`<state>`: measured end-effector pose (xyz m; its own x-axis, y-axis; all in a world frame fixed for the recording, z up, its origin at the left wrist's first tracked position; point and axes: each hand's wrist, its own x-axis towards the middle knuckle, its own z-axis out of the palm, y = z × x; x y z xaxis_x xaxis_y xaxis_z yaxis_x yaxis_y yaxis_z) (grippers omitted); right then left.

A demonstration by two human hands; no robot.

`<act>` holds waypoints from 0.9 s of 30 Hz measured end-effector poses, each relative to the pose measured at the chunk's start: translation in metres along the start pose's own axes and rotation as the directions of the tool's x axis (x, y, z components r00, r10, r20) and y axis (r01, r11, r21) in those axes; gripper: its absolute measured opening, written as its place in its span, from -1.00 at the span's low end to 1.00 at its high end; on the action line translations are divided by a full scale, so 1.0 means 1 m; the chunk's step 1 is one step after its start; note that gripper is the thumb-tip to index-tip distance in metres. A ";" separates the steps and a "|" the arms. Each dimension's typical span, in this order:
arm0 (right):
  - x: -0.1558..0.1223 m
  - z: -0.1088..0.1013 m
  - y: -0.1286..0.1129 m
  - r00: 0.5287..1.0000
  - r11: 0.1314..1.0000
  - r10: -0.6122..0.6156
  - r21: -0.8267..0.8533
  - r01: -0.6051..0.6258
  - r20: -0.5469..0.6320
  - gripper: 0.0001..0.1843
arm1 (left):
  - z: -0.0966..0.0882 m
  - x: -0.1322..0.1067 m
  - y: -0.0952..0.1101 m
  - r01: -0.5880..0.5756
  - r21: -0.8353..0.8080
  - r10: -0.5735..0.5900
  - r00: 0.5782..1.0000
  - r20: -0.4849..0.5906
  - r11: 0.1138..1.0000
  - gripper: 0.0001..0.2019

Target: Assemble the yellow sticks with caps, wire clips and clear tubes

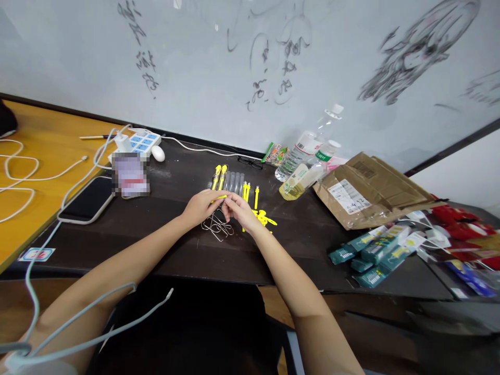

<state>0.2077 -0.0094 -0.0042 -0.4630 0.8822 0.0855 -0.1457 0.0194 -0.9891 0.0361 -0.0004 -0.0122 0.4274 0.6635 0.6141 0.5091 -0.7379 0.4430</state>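
Note:
My left hand (202, 206) and my right hand (237, 209) meet over the middle of the dark table (175, 255), fingers pinched together on a thin yellow pen part (220, 197) held between them. Just behind the hands lies a row of yellow and clear pen pieces (230, 181). More yellow pieces (264, 217) lie to the right of my right hand. A tangle of thin wire springs or clips (215, 227) lies on the table under the hands.
Phone (88, 200), power strip (136, 143) and white cables (23, 172) at left. Plastic bottles (302, 153), a flattened cardboard package (367, 190), teal boxes (371, 252) and red packets (461, 221) at right. A scribbled whiteboard (250, 62) stands behind.

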 end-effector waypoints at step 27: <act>-0.002 0.001 0.001 0.991 0.998 -0.017 0.062 0.008 0.136 -0.55 | -0.002 -0.001 0.009 0.164 -0.221 -0.117 0.970 0.213 0.961 -0.59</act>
<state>0.2077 -0.0117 -0.0055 -0.5754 0.8094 0.1176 -0.2032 -0.0022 -0.9791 0.0388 -0.0079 -0.0081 0.5141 0.7562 0.4048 0.3942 -0.6275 0.6714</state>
